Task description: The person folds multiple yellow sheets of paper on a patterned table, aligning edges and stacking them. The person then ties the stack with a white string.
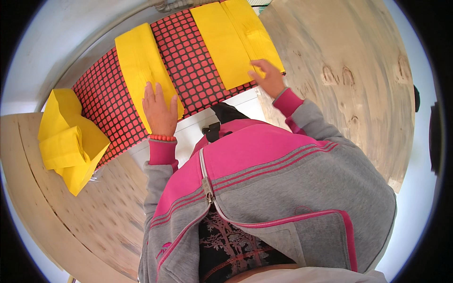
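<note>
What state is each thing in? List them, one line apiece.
Left yellow piece, rumpled, folded over
Middle yellow piece, lying flat
Right yellow piece, lying flat
Patterned cover, spread out, partly covered
Jacket, partly zipped
Left hand, open, on middle yellow piece
Right hand, open, contact unclear

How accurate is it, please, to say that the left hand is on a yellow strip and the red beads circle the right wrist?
Not quite: the head view shows the red beads circling the left wrist, not the right. The left hand is indeed on a yellow strip.
</note>
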Tool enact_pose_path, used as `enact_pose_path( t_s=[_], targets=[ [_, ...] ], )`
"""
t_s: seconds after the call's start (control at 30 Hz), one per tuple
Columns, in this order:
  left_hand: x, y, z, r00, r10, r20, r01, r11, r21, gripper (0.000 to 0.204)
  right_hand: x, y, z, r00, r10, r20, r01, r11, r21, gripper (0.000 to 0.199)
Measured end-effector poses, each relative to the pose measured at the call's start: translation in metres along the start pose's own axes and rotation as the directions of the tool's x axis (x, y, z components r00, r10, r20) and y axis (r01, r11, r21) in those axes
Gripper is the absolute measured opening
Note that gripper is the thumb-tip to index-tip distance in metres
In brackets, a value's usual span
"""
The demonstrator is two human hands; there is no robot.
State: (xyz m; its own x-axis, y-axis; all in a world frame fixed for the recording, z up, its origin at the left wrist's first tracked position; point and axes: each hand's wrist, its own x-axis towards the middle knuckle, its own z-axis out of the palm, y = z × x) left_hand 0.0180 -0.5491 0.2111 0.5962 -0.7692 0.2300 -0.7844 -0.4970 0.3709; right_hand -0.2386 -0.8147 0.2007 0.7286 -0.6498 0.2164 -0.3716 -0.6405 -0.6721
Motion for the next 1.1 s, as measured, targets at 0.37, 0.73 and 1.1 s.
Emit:
enact_pose_path(
  t_s=[0.37,0.73,1.1],
  targets=[
    [-0.033,0.084,0.042,0.915,0.070,0.398,0.145,0.861,-0.487,0.034,0.049,0.189,-0.041,0.827,0.546,-0.136,-0.541,0.838,0.072,0.036],
    [-0.004,0.129,0.110,0.856,-0.109,0.506,0.422,0.712,-0.561,0.030,0.090,0.222,-0.040,0.870,0.490,0.061,-0.490,0.843,0.223,0.041],
    [0.010,0.145,0.119,0.830,-0.297,0.472,0.508,0.751,-0.421,0.023,0.133,0.214,-0.040,0.882,0.437,0.176,-0.470,0.840,0.270,0.045]
  ],
)
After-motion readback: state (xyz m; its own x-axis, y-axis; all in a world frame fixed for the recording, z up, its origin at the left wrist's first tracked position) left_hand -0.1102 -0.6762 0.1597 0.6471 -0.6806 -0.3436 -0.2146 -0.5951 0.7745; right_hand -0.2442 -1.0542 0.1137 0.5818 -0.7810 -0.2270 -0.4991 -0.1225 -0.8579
